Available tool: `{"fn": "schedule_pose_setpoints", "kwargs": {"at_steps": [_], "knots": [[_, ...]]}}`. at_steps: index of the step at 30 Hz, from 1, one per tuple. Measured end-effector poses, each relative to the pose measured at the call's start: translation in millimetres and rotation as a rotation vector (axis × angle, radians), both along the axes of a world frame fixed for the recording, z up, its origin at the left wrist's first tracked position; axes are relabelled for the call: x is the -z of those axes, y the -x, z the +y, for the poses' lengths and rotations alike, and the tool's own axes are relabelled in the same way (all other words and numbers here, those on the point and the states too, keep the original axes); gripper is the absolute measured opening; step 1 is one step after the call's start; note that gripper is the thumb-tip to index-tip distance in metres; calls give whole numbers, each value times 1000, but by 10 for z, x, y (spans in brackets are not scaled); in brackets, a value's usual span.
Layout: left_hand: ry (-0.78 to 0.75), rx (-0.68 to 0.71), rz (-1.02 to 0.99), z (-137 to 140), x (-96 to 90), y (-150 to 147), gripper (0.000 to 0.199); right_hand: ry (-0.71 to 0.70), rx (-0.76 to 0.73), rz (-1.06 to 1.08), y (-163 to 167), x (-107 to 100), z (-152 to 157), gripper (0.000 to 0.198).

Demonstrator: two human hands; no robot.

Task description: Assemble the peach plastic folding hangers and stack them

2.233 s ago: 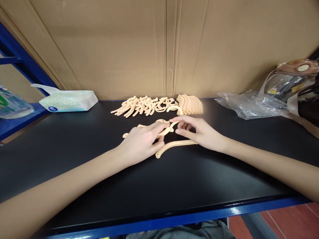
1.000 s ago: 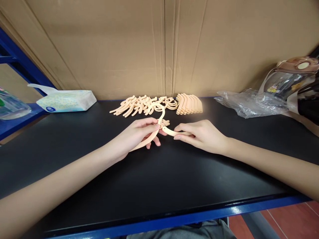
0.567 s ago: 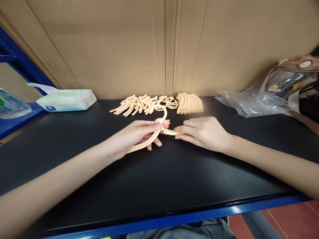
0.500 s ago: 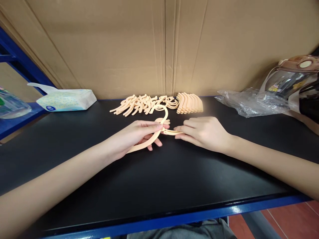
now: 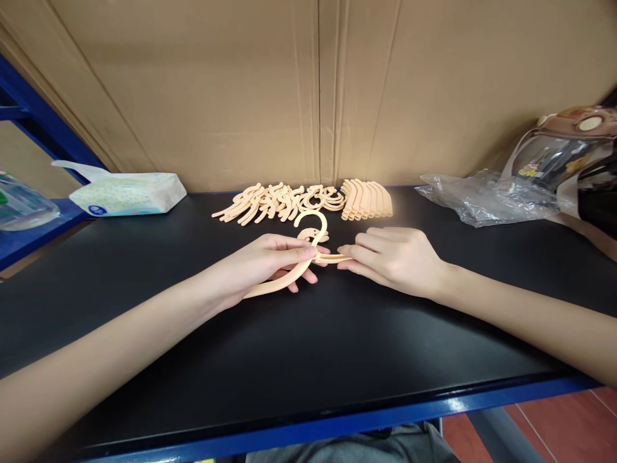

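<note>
Head: right fingers (image 5: 366, 254) partly hide a curved piece (image 5: 332, 258).

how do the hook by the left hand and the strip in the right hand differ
The hook curls round into an open loop, while the visible part of the strip is almost straight. The hook's tip is in plain view, but the strip's far end is hidden by the right hand. The left hand pinches near the hook's base; the right hand grips the strip. Both are pale peach.
</note>
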State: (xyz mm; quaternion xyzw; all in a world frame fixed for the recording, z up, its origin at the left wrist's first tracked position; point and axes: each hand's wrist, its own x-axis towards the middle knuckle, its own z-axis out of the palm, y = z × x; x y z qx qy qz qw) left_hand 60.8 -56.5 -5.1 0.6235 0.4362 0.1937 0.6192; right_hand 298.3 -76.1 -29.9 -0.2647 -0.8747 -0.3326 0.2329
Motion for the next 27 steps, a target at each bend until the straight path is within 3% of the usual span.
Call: {"fn": "schedule_pose_setpoints", "kwargs": {"at_steps": [5, 17, 27], "knots": [[-52, 31, 1, -11, -14, -7, 27, -16, -22, 2, 3, 11, -17, 33], [-98, 33, 44, -38, -7, -41, 27, 132, -18, 33, -1, 40, -19, 45], [-164, 50, 70, -39, 9, -60, 30, 414, 19, 99, 3, 60, -41, 52]]}}
